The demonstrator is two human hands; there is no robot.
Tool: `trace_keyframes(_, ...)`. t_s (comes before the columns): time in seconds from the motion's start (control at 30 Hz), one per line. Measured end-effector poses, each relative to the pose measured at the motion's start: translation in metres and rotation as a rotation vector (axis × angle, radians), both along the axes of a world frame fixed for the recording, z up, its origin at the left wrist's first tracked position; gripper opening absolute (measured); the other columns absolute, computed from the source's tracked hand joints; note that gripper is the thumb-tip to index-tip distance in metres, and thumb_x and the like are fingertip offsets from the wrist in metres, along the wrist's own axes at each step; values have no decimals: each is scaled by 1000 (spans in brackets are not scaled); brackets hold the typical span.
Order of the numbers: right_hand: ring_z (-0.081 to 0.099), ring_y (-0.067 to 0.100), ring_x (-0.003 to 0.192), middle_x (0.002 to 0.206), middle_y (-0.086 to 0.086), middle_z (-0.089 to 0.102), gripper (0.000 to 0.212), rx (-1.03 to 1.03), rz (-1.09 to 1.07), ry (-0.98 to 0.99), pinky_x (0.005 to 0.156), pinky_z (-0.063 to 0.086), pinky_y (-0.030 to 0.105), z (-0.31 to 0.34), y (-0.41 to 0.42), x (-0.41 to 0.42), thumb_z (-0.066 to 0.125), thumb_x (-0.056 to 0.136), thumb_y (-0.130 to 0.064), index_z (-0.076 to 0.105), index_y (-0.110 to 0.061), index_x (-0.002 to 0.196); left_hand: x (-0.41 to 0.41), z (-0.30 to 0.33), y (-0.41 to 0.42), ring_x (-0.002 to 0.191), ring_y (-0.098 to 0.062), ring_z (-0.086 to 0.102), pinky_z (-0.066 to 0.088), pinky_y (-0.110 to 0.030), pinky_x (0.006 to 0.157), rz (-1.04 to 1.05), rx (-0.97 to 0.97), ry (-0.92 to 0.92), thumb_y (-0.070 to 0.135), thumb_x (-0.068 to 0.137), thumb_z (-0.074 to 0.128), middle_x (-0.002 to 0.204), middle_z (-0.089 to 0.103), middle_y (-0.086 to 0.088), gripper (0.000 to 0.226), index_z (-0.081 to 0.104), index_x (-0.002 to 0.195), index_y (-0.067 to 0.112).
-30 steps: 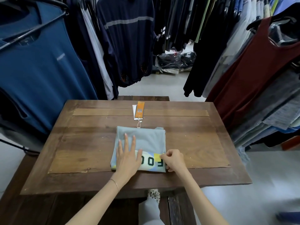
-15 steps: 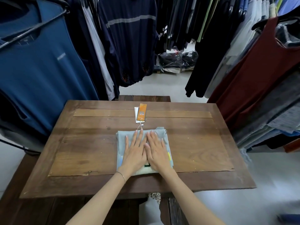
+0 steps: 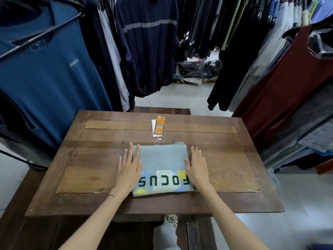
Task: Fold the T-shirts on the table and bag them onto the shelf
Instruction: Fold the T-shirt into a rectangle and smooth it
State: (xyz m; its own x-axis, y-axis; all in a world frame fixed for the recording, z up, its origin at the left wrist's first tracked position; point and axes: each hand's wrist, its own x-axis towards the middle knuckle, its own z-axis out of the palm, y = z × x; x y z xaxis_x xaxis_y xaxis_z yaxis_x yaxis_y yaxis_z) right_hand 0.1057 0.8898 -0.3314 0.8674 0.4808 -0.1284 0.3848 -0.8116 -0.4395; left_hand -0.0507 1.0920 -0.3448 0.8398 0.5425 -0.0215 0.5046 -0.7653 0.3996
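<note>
T-shirt (image 3: 162, 163), folded into a compact grey-blue rectangle, lies on the wooden table (image 3: 225, 168) between the two hands. Left hand (image 3: 128, 170) rests flat along its left edge, fingers straight and slightly spread, gripping nothing; right hand (image 3: 197, 168) lies flat against the right edge the same way. Both seem placed to square the sides and press the folds flat. Its long axis runs away from the wrists, toward the fingertips, with the printed FOCUS band at the wrist end, reading upside down. Beyond the fingertips, the orange hang tag (image 3: 159, 125) trails on its string from the far edge.
</note>
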Motion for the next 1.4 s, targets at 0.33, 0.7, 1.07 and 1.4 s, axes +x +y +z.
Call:
trace_keyframes(0.33,58,20,85,91,0,60,47,164,-224,392,65,45,33,19,-2,-6,69,79,-52,52,-11,94,-10,29,-16,94,-27,57,40,-33,70,449,-443,-194,30,90,63,94,60,-7,39,51,116,3)
trace_keyframes(0.7,64,14,73,82,-2,71,21,293,-162,523,56,48,25,31,-7,-20,74,78,-29,70,-10,86,-8,36,-13,98,-24,63,53,-38,81,428,-885,-77,31,81,75,110,65,-7,37,59,109,12)
trace_keyframes(1.07,69,25,84,101,11,73,31,654,-207,989,73,57,38,52,-20,-36,66,82,-12,63,-9,112,-23,64,-31,66,-31,68,58,-39,59,450,-1627,-131,12,71,70,84,70,-19,21,71,91,3)
trace_keyframes(1.4,66,25,87,104,11,70,42,789,-69,1071,73,55,37,105,-31,-32,67,72,-24,64,-9,111,-19,94,-32,84,-36,66,54,-46,78,412,-1853,-319,30,81,58,104,68,-19,39,65,111,6)
